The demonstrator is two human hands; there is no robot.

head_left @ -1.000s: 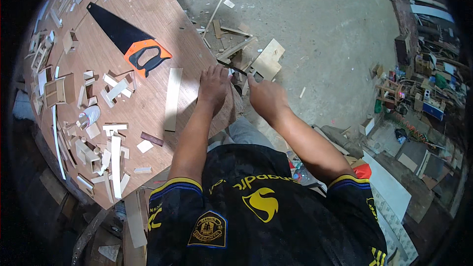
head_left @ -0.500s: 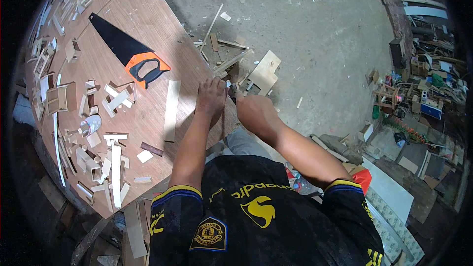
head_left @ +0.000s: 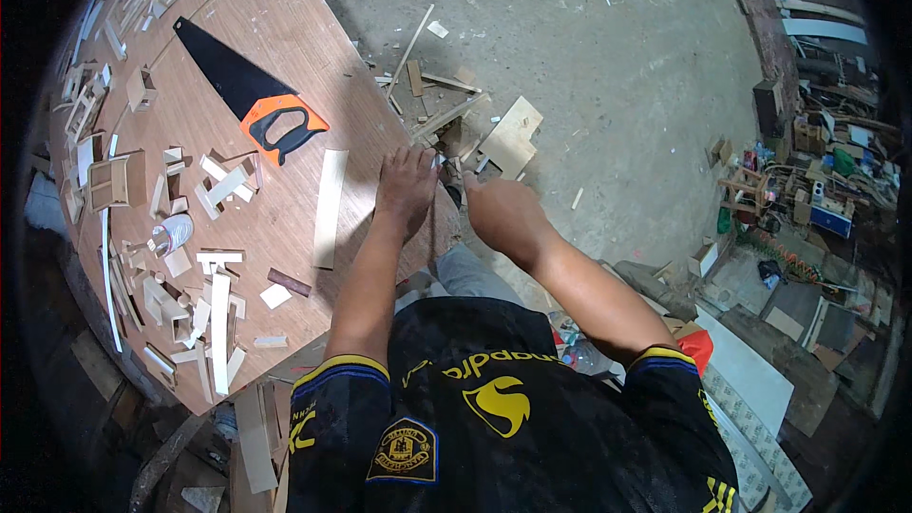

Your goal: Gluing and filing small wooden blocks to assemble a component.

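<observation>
Worktop (head_left: 275,24) corner sits under the left hand (head_left: 405,188), seemingly bracing, its hold hidden; the right hand (head_left: 506,214) is clenched, on what I can't tell; steadiness seems called for

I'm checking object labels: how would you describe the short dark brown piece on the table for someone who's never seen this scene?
On the big wooden table, find the saw with the orange-and-black handle. Straight down the picture from that handle, a short dark brown piece lies beside a small pale offcut. Its dark colour sets it apart from its pale neighbours.
</observation>
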